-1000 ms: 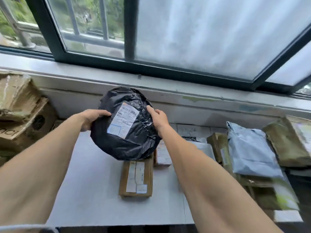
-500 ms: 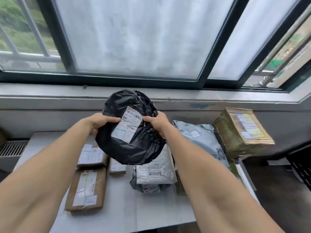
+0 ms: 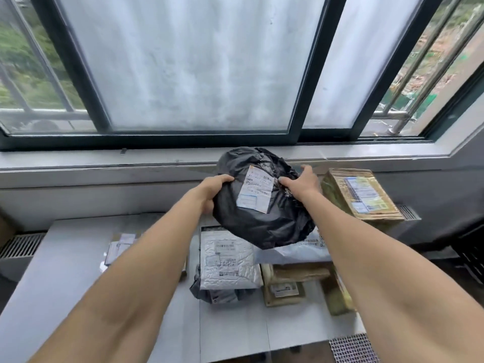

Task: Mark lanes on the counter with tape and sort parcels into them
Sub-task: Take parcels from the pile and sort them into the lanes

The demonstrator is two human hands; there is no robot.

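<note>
Up in the air over the counter [image 3: 65, 271], near the sill [image 3: 157, 159]: a black bag [image 3: 262, 224], white label [image 3: 255, 191] on the front. On its left edge, the left hand [image 3: 212, 191], gripping, thumb on top, fingers curled under. On its right edge, the right hand [image 3: 301, 183], pinching, thumb on the front by the label, fingers spread out behind. Right under the bag, lying on the counter, a grey parcel [image 3: 296, 251] and a white parcel [image 3: 227, 260]. Beside those, flat brown parcels [image 3: 285, 286]. Just right of the right hand, a brown box [image 3: 361, 195] with a label of its own.
</note>
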